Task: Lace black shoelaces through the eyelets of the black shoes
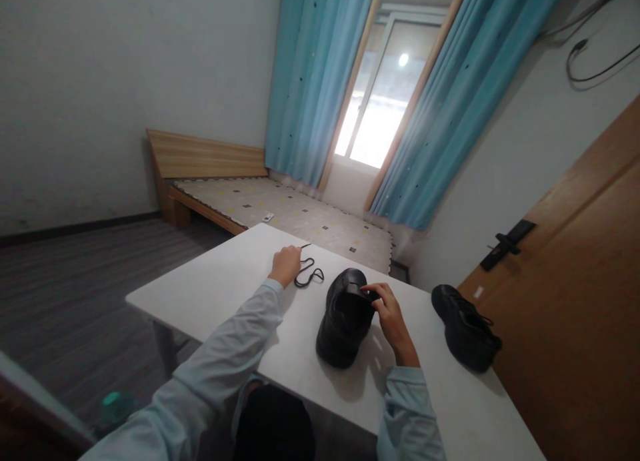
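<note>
A black shoe (342,328) stands on the white table in front of me, its toe pointing away and its opening toward me. My right hand (389,311) is closed at the right edge of the shoe's opening, thumb and fingers gripping the upper near the tongue. To the left of the shoe, my left hand (286,265) is closed and rests close to the tabletop. A black shoelace (314,274) lies in a loop beside it, and one tip sticks out past the fingers. The fingers of the left hand are partly hidden from view.
A second black shoe (465,328), with its lace in, sits at the right side of the white table (210,294). Beyond the table is a bed (300,211) with a small white device (268,217) on it. A wooden door (565,301) stands at the right.
</note>
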A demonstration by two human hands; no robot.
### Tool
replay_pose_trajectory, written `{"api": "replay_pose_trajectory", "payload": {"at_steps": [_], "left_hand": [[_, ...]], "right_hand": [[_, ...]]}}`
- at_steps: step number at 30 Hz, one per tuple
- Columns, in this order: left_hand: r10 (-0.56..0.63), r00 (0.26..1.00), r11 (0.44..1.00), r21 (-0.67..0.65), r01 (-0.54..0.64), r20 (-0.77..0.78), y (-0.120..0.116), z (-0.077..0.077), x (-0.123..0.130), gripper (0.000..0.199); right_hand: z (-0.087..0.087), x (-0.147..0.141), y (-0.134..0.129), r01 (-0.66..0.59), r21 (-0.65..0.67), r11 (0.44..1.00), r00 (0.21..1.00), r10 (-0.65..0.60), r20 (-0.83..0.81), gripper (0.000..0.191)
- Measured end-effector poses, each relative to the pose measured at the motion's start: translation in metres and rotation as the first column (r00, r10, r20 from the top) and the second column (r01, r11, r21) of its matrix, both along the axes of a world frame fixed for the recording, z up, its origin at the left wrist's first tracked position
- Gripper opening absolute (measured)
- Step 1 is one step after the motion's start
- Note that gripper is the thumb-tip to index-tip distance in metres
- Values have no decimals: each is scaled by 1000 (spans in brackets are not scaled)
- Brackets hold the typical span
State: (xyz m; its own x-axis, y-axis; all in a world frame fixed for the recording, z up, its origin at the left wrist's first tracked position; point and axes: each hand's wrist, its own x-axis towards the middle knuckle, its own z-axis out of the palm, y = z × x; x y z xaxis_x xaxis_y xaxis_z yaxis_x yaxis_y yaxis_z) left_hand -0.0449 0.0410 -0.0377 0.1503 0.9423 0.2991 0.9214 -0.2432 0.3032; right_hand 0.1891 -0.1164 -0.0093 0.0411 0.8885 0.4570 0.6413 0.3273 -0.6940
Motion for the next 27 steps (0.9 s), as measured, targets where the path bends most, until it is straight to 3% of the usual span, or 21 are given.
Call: {"api": "replay_pose_trajectory", "payload": {"at_steps": [7, 13, 21, 23, 27], "left_hand": [[87, 994, 995, -49, -90, -59, -1, -9, -17, 34], [137, 991, 986, -92, -137, -13, -4, -9, -20, 30], [-116, 972, 993, 38, 111, 205, -2, 3, -7, 17], [-230, 907, 972, 127, 197, 352, -3, 9, -2, 13], [-362, 610, 932, 250, 264, 705, -9, 18, 5, 10]], "right_hand": [[-2, -6, -1, 38, 34, 999, 996, -41, 76, 41], [-7, -7, 0, -45, 67, 997, 999, 45, 6, 40], [-4, -10, 0, -28, 47, 999, 1000, 28, 6, 36], [0, -12, -1, -34, 36, 999, 999, 32, 34, 35], [6, -17, 1, -32, 3, 999, 993, 31, 116, 32]]}}
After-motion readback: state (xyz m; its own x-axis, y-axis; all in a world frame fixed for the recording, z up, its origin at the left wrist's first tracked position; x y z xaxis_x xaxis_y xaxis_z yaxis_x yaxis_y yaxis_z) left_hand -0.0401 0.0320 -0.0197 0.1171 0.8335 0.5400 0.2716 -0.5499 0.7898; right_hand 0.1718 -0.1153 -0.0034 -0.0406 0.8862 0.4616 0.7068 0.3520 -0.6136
